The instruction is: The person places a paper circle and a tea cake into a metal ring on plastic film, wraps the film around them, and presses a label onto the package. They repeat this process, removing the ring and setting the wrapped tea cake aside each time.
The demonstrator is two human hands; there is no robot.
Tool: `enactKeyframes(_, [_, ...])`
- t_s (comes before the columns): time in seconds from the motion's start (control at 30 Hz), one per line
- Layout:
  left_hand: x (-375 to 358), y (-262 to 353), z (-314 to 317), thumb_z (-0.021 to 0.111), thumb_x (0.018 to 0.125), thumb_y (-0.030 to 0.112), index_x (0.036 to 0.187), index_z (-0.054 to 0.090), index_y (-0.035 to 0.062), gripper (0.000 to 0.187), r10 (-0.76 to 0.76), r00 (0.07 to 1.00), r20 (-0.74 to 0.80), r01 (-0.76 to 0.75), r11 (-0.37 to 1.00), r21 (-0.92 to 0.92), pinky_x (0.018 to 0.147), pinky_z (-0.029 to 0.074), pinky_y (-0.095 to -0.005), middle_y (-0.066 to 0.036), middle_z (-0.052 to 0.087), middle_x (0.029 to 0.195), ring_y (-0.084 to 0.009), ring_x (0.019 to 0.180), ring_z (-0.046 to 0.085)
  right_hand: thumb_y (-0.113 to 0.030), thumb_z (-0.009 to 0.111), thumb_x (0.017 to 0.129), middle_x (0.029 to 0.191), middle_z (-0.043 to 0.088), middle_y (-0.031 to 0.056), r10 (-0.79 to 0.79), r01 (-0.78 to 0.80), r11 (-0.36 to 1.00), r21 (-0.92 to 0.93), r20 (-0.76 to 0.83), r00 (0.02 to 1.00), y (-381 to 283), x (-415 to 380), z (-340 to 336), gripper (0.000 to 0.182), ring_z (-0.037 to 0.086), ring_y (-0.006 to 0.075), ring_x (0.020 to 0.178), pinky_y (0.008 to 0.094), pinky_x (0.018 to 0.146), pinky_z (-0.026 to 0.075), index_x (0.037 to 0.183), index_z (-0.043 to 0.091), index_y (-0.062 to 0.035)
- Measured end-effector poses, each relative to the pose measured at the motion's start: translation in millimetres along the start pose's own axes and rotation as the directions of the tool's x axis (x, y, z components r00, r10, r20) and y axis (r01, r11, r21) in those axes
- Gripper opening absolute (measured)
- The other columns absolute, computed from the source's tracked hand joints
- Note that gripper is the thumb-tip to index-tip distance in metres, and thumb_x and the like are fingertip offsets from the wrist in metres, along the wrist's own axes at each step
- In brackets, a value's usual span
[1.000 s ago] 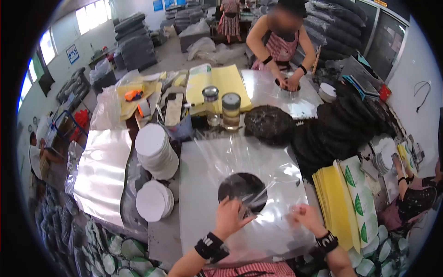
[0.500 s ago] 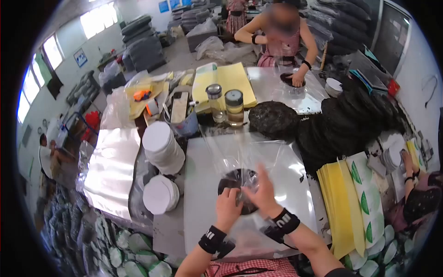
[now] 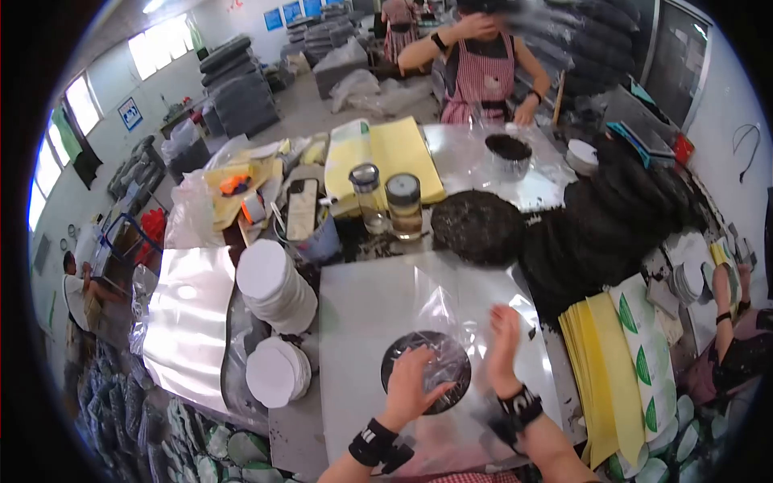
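A round dark piece [image 3: 453, 392] lies under clear plastic film [image 3: 435, 310] on the pale board [image 3: 354, 322] in front of me. My left hand [image 3: 412, 388] rests over the left part of the dark round, its fingers apart on the film. To the right of the round, my right hand [image 3: 502, 348] is raised on edge above the board, fingers stretched upward with nothing seen in them. Both wrists wear black bands.
White disc stacks [image 3: 274, 286] stand left of the board. Jars [image 3: 403, 205], a black round cake [image 3: 477, 227] and dark stacks [image 3: 564, 241] lie beyond. Yellow sheets [image 3: 600, 362] are at right. A co-worker [image 3: 483, 76] stands across; another person's arm [image 3: 723, 310] is far right.
My right hand has moved right, away from the round and my left hand. My left hand has opened out over the film. The co-worker's hand has left the round piece across the table.
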State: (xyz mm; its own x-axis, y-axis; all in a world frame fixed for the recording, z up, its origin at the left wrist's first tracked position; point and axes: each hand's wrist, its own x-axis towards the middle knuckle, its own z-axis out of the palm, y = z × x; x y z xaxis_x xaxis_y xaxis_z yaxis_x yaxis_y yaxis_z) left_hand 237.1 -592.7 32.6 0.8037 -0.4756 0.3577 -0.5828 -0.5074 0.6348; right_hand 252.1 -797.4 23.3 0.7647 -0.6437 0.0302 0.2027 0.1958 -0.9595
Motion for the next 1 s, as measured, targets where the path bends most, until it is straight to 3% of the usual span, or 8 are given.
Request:
enactKeyframes(0.07, [1, 14, -9, 0.084, 0.077, 0.041, 0.133, 0.048, 0.0005, 0.078, -0.285, 0.955, -0.081, 0.201, 0.824, -0.53, 0.109, 0.039, -0.0494, -0.015, 0.06, 0.124, -0.0336, 0.125, 0.054, -0.025, 0.041, 0.104, 0.122, 0.061, 0.0178, -0.236, 0.301, 0.944, -0.137, 0.355, 0.904, -7, -6, 34, 0.037, 0.059, 0.0261, 0.113, 0.0368, 0.098, 0.045, 0.122, 0.061, 0.0])
enactKeyframes(0.13, [-2, 0, -8, 0.083, 0.078, 0.04, 0.126, 0.055, -0.0001, 0.069, -0.3, 0.937, -0.178, 0.091, 0.704, -0.704, 0.107, 0.041, -0.0467, -0.015, 0.06, 0.122, -0.0325, 0.124, 0.053, -0.029, 0.04, 0.104, 0.116, 0.065, 0.0185, -0.49, 0.797, 0.599, -0.078, 0.752, 0.441, -26, -28, 43, 0.039, 0.064, 0.0263, 0.106, 0.0371, 0.096, 0.048, 0.112, 0.065, 0.0002])
enactKeyframes(0.3, [-13, -21, -6, 0.071, 0.084, 0.02, 0.088, 0.07, 0.0028, 0.018, -0.044, 0.995, -0.088, 0.011, 0.938, -0.346, 0.102, 0.042, -0.0417, -0.016, 0.055, 0.116, -0.0302, 0.118, 0.052, -0.02, 0.053, 0.094, 0.101, 0.067, 0.0177, -0.07, 0.048, 0.997, 0.059, 0.452, 0.889, 34, -26, 7, 0.025, 0.066, 0.0299, 0.088, 0.0363, 0.086, 0.052, 0.101, 0.064, 0.0001])
enactKeyframes(0.4, [-9, -3, 8, 0.067, 0.08, 0.013, 0.086, 0.069, 0.0034, 0.011, -0.136, 0.989, -0.055, 0.143, 0.972, 0.185, 0.099, 0.043, -0.0416, -0.02, 0.056, 0.118, -0.0339, 0.115, 0.053, -0.007, 0.054, 0.093, 0.118, 0.064, 0.0185, -0.306, 0.594, 0.749, -0.295, 0.641, 0.704, -25, -74, 34, 0.021, 0.06, 0.0379, 0.113, 0.0431, 0.098, 0.048, 0.11, 0.063, 0.0011])
enactKeyframes(0.53, [-6, 1, 15, 0.067, 0.073, -0.002, 0.118, 0.063, 0.0041, 0.046, -0.274, 0.895, -0.351, 0.249, 0.962, -0.115, 0.099, 0.046, -0.0448, -0.018, 0.055, 0.128, -0.0398, 0.121, 0.051, 0.0, 0.057, 0.087, 0.129, 0.061, 0.0201, -0.169, 0.643, 0.619, -0.452, 0.722, 0.671, -20, -103, 14, 0.035, 0.051, 0.0409, 0.13, 0.0447, 0.105, 0.046, 0.121, 0.061, 0.0036])
enactKeyframes(0.67, [-15, 7, -14, 0.07, 0.078, 0.016, 0.139, 0.048, -0.0002, 0.068, 0.069, 0.989, 0.132, -0.084, 0.99, 0.114, 0.115, 0.031, -0.0553, -0.02, 0.044, 0.149, -0.0376, 0.139, 0.041, 0.004, 0.057, 0.084, 0.132, 0.059, 0.0215, 0.043, 0.77, 0.451, -0.452, 0.872, 0.487, -39, -93, 0, 0.042, 0.049, 0.0401, 0.133, 0.0453, 0.104, 0.047, 0.125, 0.059, 0.0043])
enactKeyframes(0.93, [-20, 5, 1, 0.057, 0.09, 0.046, 0.149, 0.039, -0.0032, 0.079, -0.049, 0.94, 0.339, -0.071, 0.941, 0.332, 0.118, 0.019, -0.059, -0.021, 0.032, 0.159, -0.0321, 0.151, 0.026, -0.004, 0.065, 0.079, 0.096, 0.069, 0.0143, 0.301, 0.688, 0.378, -0.619, 0.785, 0.541, -29, -70, 9, 0.019, 0.067, 0.0322, 0.093, 0.0394, 0.08, 0.055, 0.098, 0.069, -0.0021])
enactKeyframes(1.0, [-17, 3, 4, 0.056, 0.09, 0.047, 0.149, 0.038, -0.0038, 0.079, -0.09, 0.945, 0.315, -0.044, 0.918, 0.395, 0.118, 0.02, -0.0592, -0.021, 0.032, 0.16, -0.0319, 0.15, 0.027, -0.006, 0.062, 0.082, 0.085, 0.064, 0.0152, 0.119, 0.685, 0.48, -0.548, 0.814, 0.568, -27, -74, 5, 0.008, 0.064, 0.0335, 0.08, 0.0433, 0.072, 0.053, 0.088, 0.065, -0.0025])
